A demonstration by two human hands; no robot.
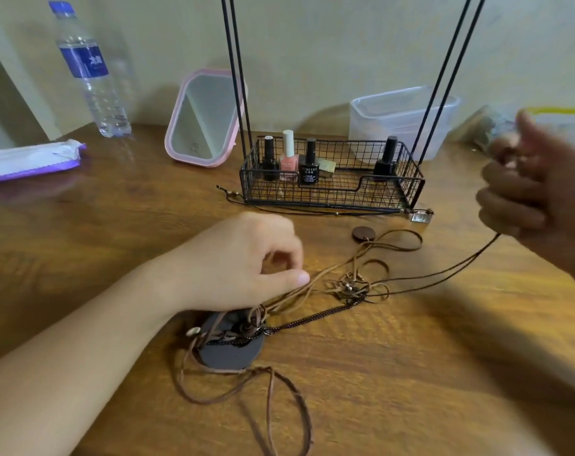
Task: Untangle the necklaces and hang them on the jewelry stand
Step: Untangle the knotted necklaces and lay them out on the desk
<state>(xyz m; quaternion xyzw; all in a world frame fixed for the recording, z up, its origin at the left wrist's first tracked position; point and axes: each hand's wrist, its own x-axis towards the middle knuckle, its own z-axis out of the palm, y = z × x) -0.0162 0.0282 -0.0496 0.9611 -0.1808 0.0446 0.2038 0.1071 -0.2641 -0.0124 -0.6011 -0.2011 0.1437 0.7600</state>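
A tangle of brown cord necklaces lies on the wooden table in front of me, with a knot of small beads at its middle. A large dark round pendant sits under my left hand, which rests on the cords with curled fingers and its thumb pressing them down. My right hand is raised at the right edge, blurred, gripping a thin dark cord that runs taut down to the tangle. The black wire jewelry stand stands behind, its thin uprights rising out of view. A small round pendant lies near it.
Nail polish bottles stand in the stand's basket. A pink mirror, a water bottle and a tissue pack are to the left. A clear plastic box is behind the stand. A small square metal pendant lies by the basket's corner.
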